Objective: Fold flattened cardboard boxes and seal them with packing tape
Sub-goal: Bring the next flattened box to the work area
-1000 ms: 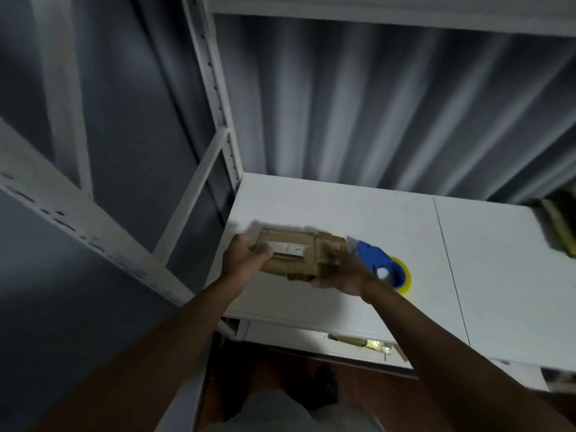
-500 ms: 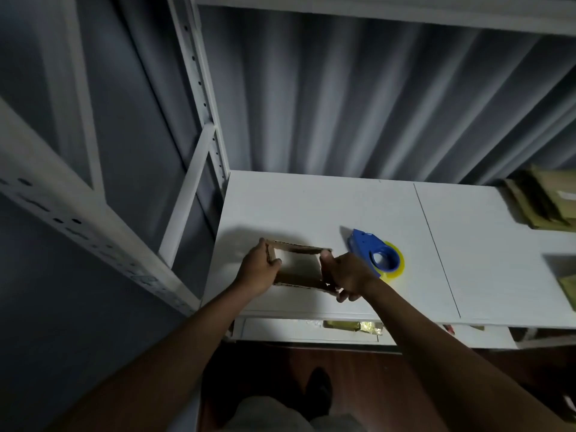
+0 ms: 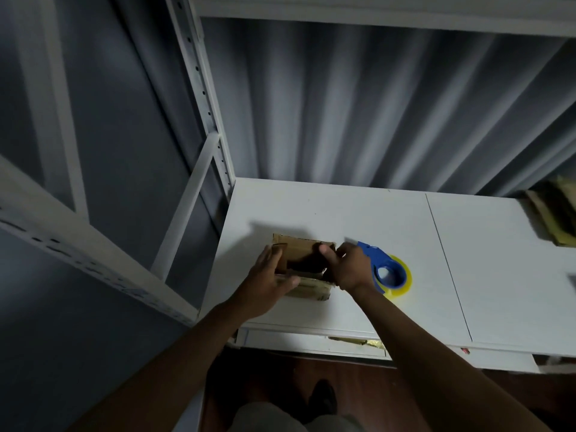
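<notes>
White table (image 3: 358, 213) carries a small cardboard box (image 3: 307, 283), opened up near the front-left edge; tape dispenser (image 3: 386, 269) just beside it. Left hand (image 3: 268, 280) presses flat on a flap, right hand (image 3: 346, 266) pinches the far wall. Risk: uneven pressure collapses it.

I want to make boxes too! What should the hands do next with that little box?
Probably fold a top flap down. The cardboard box stands open on the table, both hands on it, left hand and right hand; the tape dispenser waits beside it.
</notes>
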